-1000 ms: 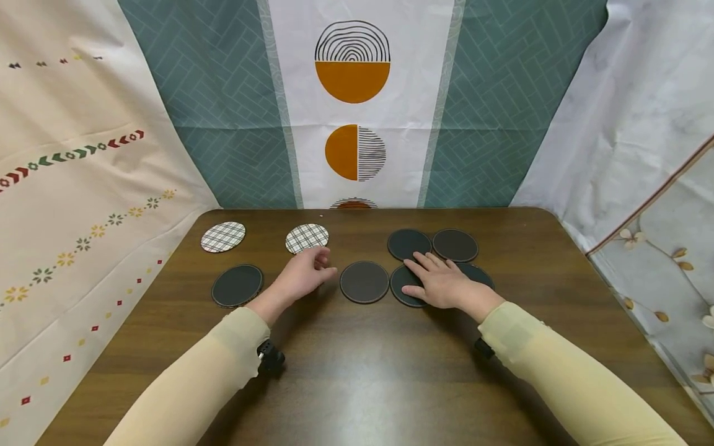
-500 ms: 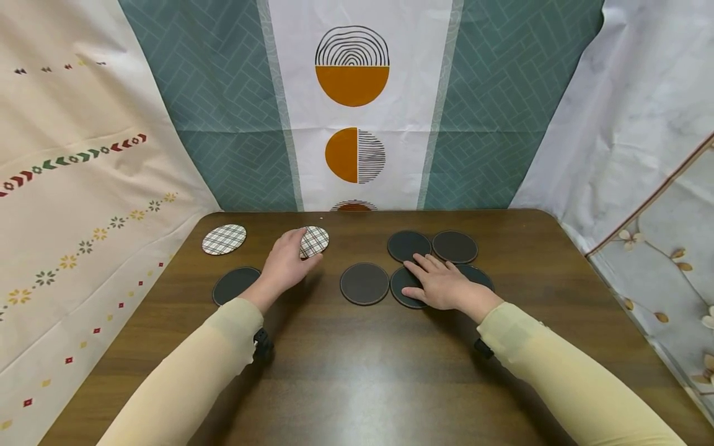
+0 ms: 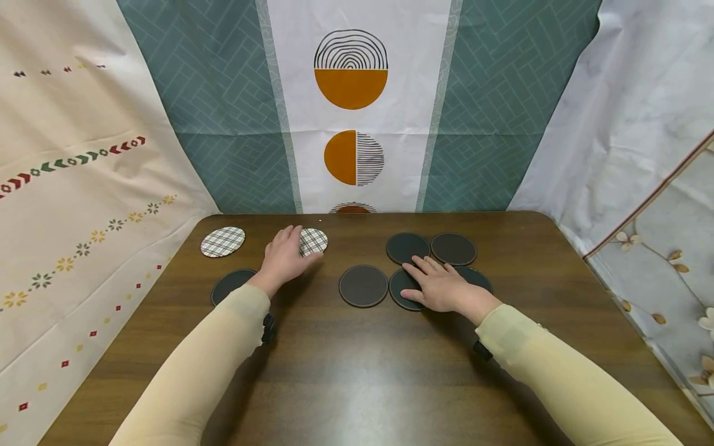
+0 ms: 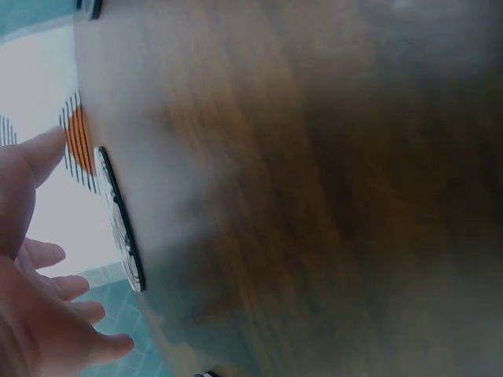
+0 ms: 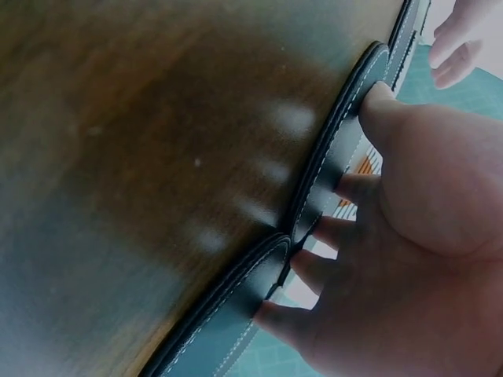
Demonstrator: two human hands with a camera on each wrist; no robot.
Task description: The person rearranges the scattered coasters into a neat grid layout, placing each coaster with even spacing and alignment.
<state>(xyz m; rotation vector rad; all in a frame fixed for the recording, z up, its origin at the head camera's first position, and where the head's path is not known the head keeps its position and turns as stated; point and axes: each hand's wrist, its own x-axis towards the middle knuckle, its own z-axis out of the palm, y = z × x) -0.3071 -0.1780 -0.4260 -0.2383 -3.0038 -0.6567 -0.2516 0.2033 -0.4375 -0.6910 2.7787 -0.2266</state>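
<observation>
My left hand (image 3: 283,255) hovers with fingers spread, overlapping a round white plaid coaster (image 3: 315,241) at the back of the table. In the left wrist view, a gap separates those fingers from that coaster's edge (image 4: 118,220). Flat fingers of my right hand (image 3: 439,288) lie across a black stitched coaster (image 3: 399,290). It also partly covers another dark coaster (image 3: 474,277) on its right. The right wrist view has its thumb and fingertips right at the coasters' stitched surfaces (image 5: 338,145).
Behind the right hand sit two more dark coasters, a black one (image 3: 407,248) and a brownish one (image 3: 454,248). A dark coaster (image 3: 362,286) lies between the hands. At far left are a plaid coaster (image 3: 223,241) and a black one (image 3: 230,286). Patterned cloths surround the wooden table (image 3: 357,365).
My left hand has moved left and away from me, to the left side of the middle plaid coaster, and its fingers have spread. My right hand has stayed in place.
</observation>
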